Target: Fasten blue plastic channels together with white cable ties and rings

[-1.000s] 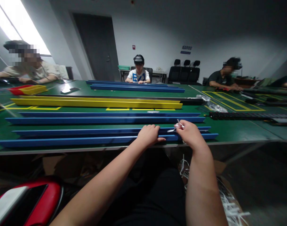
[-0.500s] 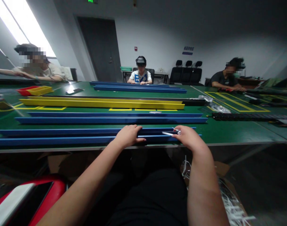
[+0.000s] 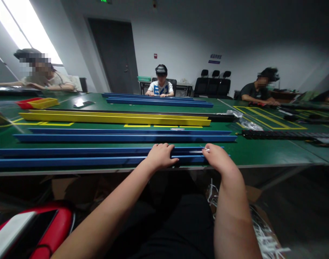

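Observation:
A long blue channel (image 3: 72, 160) with two raised walls lies along the near edge of the table. My left hand (image 3: 162, 156) is laid across it, fingers over the far wall and thumb stretched out by the near wall. Over the channel's right end, my right hand (image 3: 217, 156) is closed in a pinch on a thin white strip (image 3: 196, 151). Part of the strip is hidden by the fingers. Just beyond lies a second blue channel (image 3: 121, 138), and behind that a yellow channel (image 3: 113, 118).
Red and yellow bins (image 3: 44, 103) stand at the left. Clear plastic wrapping (image 3: 251, 124) and a black slotted bar (image 3: 283, 134) lie at the right. White scraps (image 3: 267, 233) fill a box below the table. Three co-workers sit around the green table (image 3: 261, 151).
My left hand has moved right along the channel, closer to my right hand. The white strip now lies lower and flatter in the channel, with less of it showing.

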Demonstrator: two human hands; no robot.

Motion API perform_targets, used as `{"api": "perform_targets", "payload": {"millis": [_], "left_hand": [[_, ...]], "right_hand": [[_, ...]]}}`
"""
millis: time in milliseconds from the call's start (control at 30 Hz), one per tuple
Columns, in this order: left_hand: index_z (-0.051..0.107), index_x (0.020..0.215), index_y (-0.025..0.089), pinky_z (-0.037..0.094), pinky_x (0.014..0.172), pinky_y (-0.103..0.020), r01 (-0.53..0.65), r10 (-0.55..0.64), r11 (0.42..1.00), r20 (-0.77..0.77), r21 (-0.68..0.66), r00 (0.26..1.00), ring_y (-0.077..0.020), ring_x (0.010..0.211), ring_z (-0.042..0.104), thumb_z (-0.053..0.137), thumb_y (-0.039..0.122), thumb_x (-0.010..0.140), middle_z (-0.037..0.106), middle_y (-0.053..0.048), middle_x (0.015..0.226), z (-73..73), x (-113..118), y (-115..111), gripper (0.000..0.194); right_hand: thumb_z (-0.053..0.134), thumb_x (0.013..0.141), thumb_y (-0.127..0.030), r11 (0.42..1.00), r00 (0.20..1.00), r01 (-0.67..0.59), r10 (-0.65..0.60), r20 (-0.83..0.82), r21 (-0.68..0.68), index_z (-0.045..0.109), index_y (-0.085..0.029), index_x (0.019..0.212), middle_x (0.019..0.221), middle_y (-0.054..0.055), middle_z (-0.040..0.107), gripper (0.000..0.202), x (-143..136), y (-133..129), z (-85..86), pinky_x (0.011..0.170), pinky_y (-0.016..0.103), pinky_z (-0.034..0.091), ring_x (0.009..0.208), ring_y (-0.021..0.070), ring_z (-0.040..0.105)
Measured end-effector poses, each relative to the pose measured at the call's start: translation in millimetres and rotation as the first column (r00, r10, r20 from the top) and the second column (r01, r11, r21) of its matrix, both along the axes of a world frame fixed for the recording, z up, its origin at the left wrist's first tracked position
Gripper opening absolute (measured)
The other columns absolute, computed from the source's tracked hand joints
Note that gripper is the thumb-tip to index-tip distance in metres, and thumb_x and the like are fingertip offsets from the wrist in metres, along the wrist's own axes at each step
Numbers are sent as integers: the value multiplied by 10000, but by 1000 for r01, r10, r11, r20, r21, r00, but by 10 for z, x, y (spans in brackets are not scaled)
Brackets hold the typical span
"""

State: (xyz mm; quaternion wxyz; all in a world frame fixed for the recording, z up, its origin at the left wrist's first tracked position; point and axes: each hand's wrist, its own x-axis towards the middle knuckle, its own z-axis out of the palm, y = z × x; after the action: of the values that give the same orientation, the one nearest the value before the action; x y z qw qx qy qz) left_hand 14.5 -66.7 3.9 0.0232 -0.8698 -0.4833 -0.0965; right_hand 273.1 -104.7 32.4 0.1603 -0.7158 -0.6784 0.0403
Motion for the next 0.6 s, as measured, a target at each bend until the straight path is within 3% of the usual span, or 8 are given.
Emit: {"api": "perform_targets", "payload": {"millis": [133,233,500,600], "left_hand": [[516,1280,270,418,904,-423,45,-46,999,37,20,998,-300,1075,584,437,725,803,637,-104,1134,-17,332,1,664],[553,1219,242,434,863,-426,39,-40,999,32,36,999,-307,1026,601,406,753,798,649,-112,1082,-39,437,12,678],[565,1186,229,439,835,-402,26,-27,997,18,72,999,-298,978,616,422,767,784,657,-116,1025,-76,328,-11,686],[568,1184,233,441,825,-397,33,-34,997,8,77,999,-294,964,621,415,763,791,661,-112,1019,-72,242,-44,677]], "right_hand": [[570,836,-383,997,999,-6,3,34,77,573,-194,703,739,38,589,232,-1,22,31,569,261,254,636,139,462],[568,833,-329,989,998,-58,58,7,133,556,-190,663,755,39,576,220,-7,18,59,590,254,276,666,138,473],[512,852,-311,992,961,-81,104,-254,102,511,-210,722,632,-17,578,165,-25,-74,84,534,237,276,559,115,486],[559,834,-360,990,967,-67,95,-234,127,507,-217,794,660,-20,586,158,3,-49,43,538,237,283,572,120,477]]}}
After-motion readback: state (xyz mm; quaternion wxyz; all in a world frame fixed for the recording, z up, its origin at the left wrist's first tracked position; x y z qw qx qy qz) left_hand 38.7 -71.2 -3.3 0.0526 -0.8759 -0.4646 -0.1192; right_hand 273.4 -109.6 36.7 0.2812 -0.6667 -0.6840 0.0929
